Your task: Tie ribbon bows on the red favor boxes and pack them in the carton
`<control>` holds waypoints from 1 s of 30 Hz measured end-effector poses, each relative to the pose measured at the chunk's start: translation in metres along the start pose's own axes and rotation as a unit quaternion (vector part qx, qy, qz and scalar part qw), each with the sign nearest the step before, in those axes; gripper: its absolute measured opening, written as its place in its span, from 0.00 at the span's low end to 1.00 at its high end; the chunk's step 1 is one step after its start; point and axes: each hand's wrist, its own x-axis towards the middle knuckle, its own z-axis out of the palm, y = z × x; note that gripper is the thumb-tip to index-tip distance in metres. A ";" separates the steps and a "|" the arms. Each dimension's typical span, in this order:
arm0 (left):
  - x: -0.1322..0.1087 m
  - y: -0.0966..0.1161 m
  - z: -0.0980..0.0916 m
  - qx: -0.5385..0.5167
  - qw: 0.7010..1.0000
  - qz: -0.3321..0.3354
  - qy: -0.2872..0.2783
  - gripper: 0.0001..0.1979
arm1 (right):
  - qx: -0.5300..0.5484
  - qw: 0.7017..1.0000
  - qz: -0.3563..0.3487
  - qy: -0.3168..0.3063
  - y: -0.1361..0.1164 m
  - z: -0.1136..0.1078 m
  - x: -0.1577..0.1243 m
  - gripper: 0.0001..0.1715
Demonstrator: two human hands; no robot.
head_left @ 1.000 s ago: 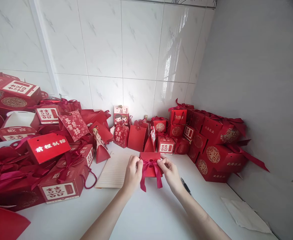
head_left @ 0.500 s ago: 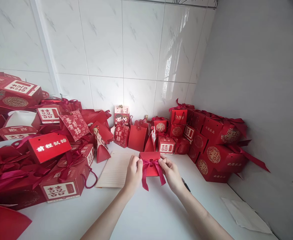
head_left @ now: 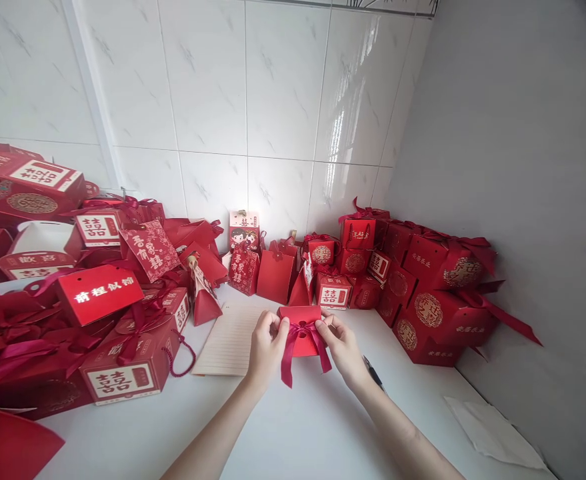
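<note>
Between my hands is a small red gift box [head_left: 300,348], its front facing me. A dark red ribbon bow [head_left: 303,328] is tied across it, and two tails hang down the front. My left hand [head_left: 267,345] pinches the bow's left loop between thumb and bent fingers at the box's left side. At the right side my right hand [head_left: 341,343] pinches the other loop with thumb and forefinger. The fingertips cover the loops' outer ends. Whether the fingers also press on the box's sides is hidden.
A lined notebook [head_left: 225,341] lies left of the box, and a black pen [head_left: 373,373] is partly behind my right forearm. Red boxes [head_left: 123,381] pile up at left, more [head_left: 437,323] stack at right. Small bags [head_left: 276,273] stand along the wall. White paper [head_left: 490,427] lies front right.
The bow's loops look drawn slightly wider and its left tail hangs a little lower. Both hands keep their pinch, with only small shifts.
</note>
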 end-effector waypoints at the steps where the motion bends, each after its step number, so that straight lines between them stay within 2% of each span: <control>1: 0.000 -0.001 0.000 0.008 1.000 0.003 0.004 0.14 | 0.001 1.000 0.000 0.000 0.001 0.000 0.000 0.27; 7: 0.001 -0.002 0.000 0.038 0.999 0.000 0.004 0.14 | 0.026 1.000 0.016 -0.002 0.002 -0.001 -0.001 0.25; 19: 0.002 -0.004 0.004 0.024 1.000 -0.014 -0.007 0.14 | 0.065 0.997 0.027 0.015 0.005 0.002 0.001 0.27; 25: 0.001 -0.004 0.005 -0.005 0.999 -0.037 0.000 0.15 | 0.060 0.998 0.029 0.016 0.006 0.001 0.001 0.27; 29: 0.003 -0.005 0.004 -0.053 0.996 -0.067 0.016 0.11 | 0.040 0.999 0.032 0.007 0.002 0.002 0.000 0.27; 30: 0.003 -0.005 0.004 -0.074 0.993 -0.085 0.020 0.15 | 0.041 0.999 0.033 0.000 0.001 0.002 -0.001 0.27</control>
